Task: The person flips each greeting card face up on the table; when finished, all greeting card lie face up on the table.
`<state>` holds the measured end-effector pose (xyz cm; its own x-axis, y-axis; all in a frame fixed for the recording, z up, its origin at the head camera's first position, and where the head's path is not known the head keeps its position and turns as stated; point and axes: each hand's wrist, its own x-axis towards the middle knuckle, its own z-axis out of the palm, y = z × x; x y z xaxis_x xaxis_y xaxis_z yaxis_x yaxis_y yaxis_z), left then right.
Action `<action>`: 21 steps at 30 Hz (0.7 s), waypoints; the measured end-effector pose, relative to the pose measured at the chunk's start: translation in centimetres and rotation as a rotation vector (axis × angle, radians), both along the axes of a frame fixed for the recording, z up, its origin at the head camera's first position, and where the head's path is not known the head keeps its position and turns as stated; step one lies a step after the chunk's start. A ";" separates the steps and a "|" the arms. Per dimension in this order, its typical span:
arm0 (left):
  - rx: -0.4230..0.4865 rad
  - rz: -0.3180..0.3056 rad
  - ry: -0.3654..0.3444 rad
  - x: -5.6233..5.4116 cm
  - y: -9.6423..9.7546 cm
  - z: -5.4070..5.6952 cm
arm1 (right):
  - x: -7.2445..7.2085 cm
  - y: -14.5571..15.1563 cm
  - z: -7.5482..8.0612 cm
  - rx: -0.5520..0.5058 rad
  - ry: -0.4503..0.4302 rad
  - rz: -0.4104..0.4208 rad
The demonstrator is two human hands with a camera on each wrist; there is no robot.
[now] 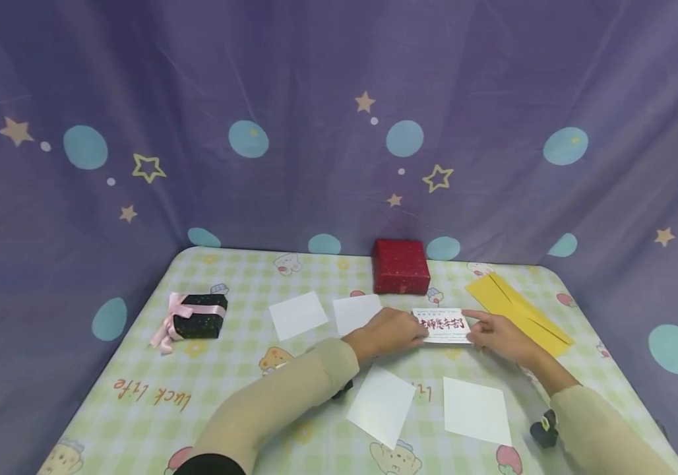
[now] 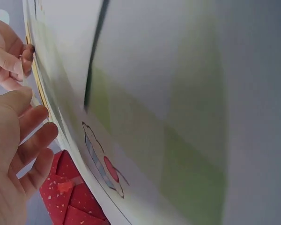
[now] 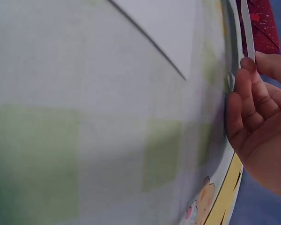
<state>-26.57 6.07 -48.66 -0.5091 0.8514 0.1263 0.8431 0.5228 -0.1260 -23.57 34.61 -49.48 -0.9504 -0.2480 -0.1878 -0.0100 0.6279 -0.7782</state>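
A white card (image 1: 446,325) with large red Chinese characters is held up between both hands, over the middle-right of the table. My left hand (image 1: 391,332) pinches its left edge. At its right edge, my right hand (image 1: 499,338) grips it with thumb and fingers. From the right wrist view, the card (image 3: 247,30) shows edge-on as a thin white strip between the right thumb and fingertips. In the left wrist view, the left hand (image 2: 14,145) has its thumb against the card while the other fingers curl loosely, and the right hand (image 2: 7,56) is beyond.
Several blank white cards (image 1: 477,410) lie around the hands on the checked tablecloth (image 1: 232,389). A red box (image 1: 400,267) stands at the back, a yellow envelope (image 1: 523,313) lies at right. Far left is a black box (image 1: 199,323) with a pink ribbon (image 1: 174,316).
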 end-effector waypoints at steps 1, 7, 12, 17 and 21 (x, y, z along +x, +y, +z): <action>-0.013 0.008 -0.007 0.0 0.1 0.0 | -0.1 0.0 -0.1 0.028 0.010 0.003; -0.063 0.020 -0.054 0.2 0.5 -0.1 | -0.5 -0.2 -0.6 0.126 0.018 0.021; -0.070 0.027 -0.053 0.3 0.5 0.1 | -0.5 -0.2 -0.6 0.136 0.007 0.028; -0.101 0.032 -0.062 0.3 0.7 0.0 | -0.6 -0.3 -0.7 0.169 0.015 0.033; -0.120 0.041 -0.066 0.4 0.8 -0.1 | -0.5 -0.4 -0.7 0.191 0.036 0.038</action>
